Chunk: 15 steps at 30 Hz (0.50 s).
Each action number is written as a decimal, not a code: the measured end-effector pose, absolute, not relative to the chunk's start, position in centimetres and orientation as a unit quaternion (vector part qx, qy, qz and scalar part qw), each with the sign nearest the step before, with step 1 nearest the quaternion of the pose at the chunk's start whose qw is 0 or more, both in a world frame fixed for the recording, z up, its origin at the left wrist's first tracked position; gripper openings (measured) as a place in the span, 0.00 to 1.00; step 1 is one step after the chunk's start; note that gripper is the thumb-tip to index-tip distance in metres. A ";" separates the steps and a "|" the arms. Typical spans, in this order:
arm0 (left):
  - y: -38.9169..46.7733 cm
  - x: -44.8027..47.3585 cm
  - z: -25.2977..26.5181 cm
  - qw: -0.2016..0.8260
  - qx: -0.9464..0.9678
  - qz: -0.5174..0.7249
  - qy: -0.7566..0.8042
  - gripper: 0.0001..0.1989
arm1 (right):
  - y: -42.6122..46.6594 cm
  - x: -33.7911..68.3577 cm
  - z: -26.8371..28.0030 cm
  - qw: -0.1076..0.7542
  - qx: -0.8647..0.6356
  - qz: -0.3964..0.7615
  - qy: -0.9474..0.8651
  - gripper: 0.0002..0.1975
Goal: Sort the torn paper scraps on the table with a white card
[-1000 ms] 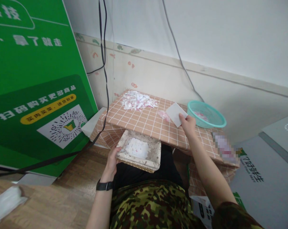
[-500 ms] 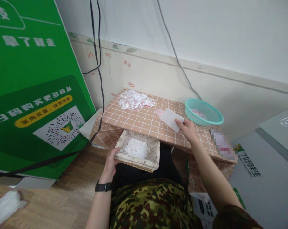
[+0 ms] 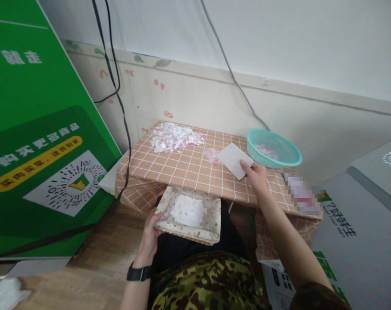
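Grips the left side of a shallow rectangular woven basket with a cream, flower-patterned cloth lining [image 3: 215,217] in the left hand [image 3: 149,234], closed around the rim, at the near side of the table draped in brown cloth with a white grid [image 3: 169,167]. Pinches the right edge of a flat white rectangular card [image 3: 233,159] between thumb and fingers of the right hand [image 3: 256,175], over the middle of the table. Cannot tell from this angle whether touching the cloth or held slightly clear. Points the left corner at a small patch of thin pink-and-white scraps [image 3: 211,156], just beside it.

Can see a loose layer of small white strips, apparently paper [image 3: 187,211], in the basket, covering much of the bottom; would judge that part already gathered. Looks far from finished, with a broad heap of white and pink strips [image 3: 174,138] at the far left of the table, well apart from the card. Would count the small patch as left over too. Cannot judge as done or left the pink scraps [image 3: 265,150] in the round turquoise mesh plastic basin [image 3: 274,163], far right.
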<state>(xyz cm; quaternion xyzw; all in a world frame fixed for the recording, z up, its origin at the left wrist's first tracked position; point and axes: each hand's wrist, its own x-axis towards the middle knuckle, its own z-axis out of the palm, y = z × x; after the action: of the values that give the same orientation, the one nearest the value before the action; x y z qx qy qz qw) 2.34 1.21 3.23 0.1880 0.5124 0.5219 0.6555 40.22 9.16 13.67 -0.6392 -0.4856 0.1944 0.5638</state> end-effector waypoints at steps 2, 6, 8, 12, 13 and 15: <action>1.1 2.7 3.0 0.661 0.191 0.517 0.510 0.22 | 9.2 39.7 14.0 0.574 -0.635 0.199 -0.477 0.27; 1.0 3.0 2.7 0.661 0.201 0.518 0.503 0.22 | 9.7 36.5 14.6 0.542 -0.628 0.238 -0.505 0.26; 1.0 2.9 2.6 0.661 0.203 0.516 0.506 0.22 | 10.5 34.2 14.7 0.496 -0.618 0.248 -0.558 0.25; 1.1 2.4 2.5 0.662 0.201 0.506 0.515 0.21 | 13.3 30.3 14.6 0.421 -0.619 0.186 -0.636 0.23; 1.1 2.3 2.5 0.661 0.201 0.508 0.514 0.21 | 14.2 29.7 14.6 0.411 -0.620 0.169 -0.646 0.22; 1.0 2.1 2.6 0.656 0.201 0.514 0.514 0.22 | 15.8 28.8 14.7 0.401 -0.615 0.150 -0.662 0.22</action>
<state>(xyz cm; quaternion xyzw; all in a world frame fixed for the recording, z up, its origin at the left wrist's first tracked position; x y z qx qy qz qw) 2.13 1.05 2.63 0.2013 0.5144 0.5142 0.6561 28.84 15.80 14.66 -0.6152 -0.6619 0.1496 0.4013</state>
